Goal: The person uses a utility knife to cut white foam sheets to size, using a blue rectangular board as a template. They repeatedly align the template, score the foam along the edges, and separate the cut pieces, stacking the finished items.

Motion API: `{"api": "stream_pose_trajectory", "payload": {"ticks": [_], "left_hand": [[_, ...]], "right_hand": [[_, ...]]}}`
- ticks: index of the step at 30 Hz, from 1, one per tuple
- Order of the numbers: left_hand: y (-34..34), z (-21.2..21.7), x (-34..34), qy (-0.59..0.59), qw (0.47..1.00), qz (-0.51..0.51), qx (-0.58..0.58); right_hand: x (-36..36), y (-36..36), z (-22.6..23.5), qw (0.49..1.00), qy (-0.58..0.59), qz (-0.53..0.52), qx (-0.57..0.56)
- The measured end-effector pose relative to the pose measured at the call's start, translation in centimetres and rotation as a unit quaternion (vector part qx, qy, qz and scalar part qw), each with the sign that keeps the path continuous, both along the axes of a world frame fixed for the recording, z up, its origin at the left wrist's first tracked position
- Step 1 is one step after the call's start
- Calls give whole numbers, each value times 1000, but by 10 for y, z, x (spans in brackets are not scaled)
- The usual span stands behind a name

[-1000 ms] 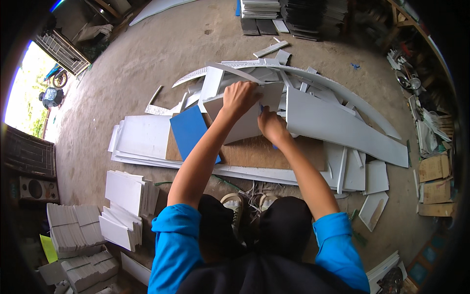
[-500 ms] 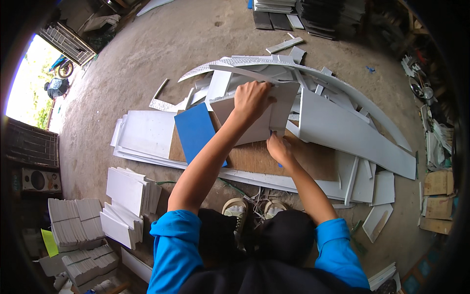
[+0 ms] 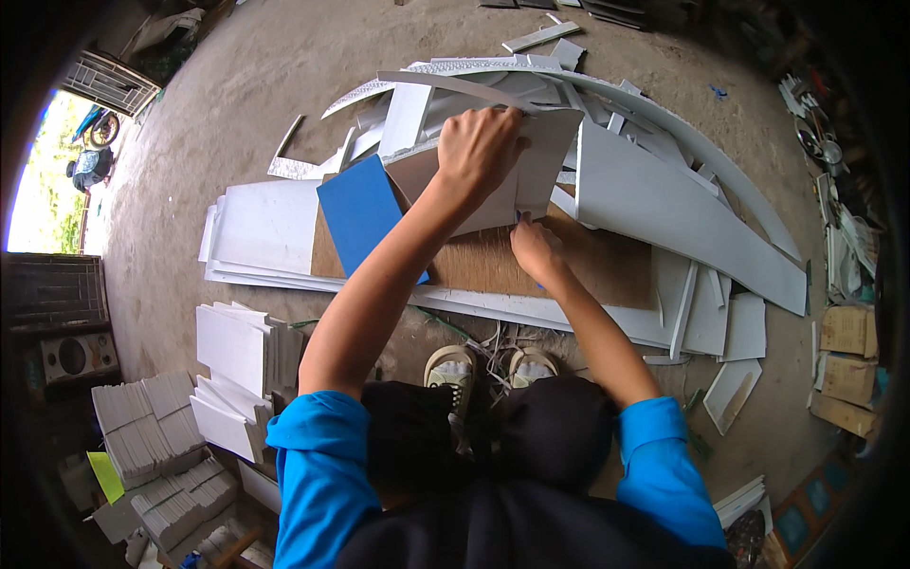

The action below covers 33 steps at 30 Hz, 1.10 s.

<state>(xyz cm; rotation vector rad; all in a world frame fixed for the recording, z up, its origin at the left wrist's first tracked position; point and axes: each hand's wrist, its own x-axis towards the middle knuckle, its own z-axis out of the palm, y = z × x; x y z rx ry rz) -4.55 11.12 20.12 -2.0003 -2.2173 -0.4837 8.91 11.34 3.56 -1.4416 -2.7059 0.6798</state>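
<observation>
While the left hand (image 3: 479, 147) presses down flat-knuckled on the top of a white sheet (image 3: 531, 166), fingers curled over its far edge and gripping it, the sheet lies pinned on the brown board (image 3: 588, 261) that serves as a work surface. That hold looks meant to keep the sheet from sliding. The right hand (image 3: 533, 248) sits at the sheet's lower edge, closed as if around a small tool, though whatever it holds is hidden by the fingers. A blue panel (image 3: 365, 218) lies just left of the sheet, partly under the left forearm, resting on the board and on a stack of long white panels (image 3: 261, 228). A large curved white offcut (image 3: 682, 204) lies to the right. Piles of small cut pieces (image 3: 232, 365) sit near the person's left side, apart from the board, probably sorted by size. The shoes (image 3: 488, 365) stand just below the board's near edge.
</observation>
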Motion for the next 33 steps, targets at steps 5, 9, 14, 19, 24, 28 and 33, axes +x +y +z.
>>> {"api": "stream_pose_trajectory", "payload": {"ticks": [5,9,14,19,24,28,33], "left_hand": [[-3,1,1,3,1000,1,-5],[-5,4,1,0,1000,2,-4],[-7,6,5,-4,1000,13,-19],[-2,4,-4,1,998,51,-33],[-5,10,-40,-74,991,108,2],[-12,8,-84,-139,979,149,20],[-42,21,-136,-225,959,157,-73]], "right_hand": [[-2,-1,-4,1000,-16,-3,-6],[1,-3,-17,1000,-15,2,-8],[4,-14,-35,999,-36,-15,-7],[12,-22,-64,998,-49,2,40],[28,-22,-62,998,-49,6,41],[34,-23,-44,998,-46,1,45],[41,-17,-43,994,-29,-9,105]]}}
